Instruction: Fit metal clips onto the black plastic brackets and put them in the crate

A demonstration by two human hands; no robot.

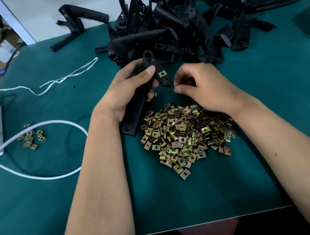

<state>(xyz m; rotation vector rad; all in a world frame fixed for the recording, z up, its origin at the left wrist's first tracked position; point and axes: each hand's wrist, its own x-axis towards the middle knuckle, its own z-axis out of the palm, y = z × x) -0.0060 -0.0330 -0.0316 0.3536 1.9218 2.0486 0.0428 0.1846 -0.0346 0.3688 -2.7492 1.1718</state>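
1. Green matted workbench [42, 204] under everything, white wall behind; no crate anywhere in this view, so I can't say where finished parts go.
2. I hold one long black plastic bracket [138, 107] in my left hand [127, 89]: fingers wrapped round its upper shaft, thumb flat on the face just beside a brass-coloured square metal clip [162, 73] already seated on the tab. Lower end of the bracket sits at the near-left edge of the loose heap of brass-coloured square metal clips [185, 135].
3. My right hand [206, 87] hovers just right of the bracket's tip, fingers curled in, thumb and forefinger pressed together as if pinching one small clip; the clip itself is hidden, so I can't confirm it.
4. Step in hand, my read: fit a second clip on the lower lug with the round hole.
5. To do it well: keep the left grip firm so the bracket doesn't twist, line the clip's open mouth square to the lug edge, slide until its hole sits over the bracket hole.
6. Risk: a skewed clip jams or pops off.
7. Both forearms stretch forward, right wrist above the clip heap.
8. Big tangled pile of black plastic brackets [195, 18] waits at the back; small scatter of stray brass clips [31, 137] lies by a looping white cable [54, 175] on the left.
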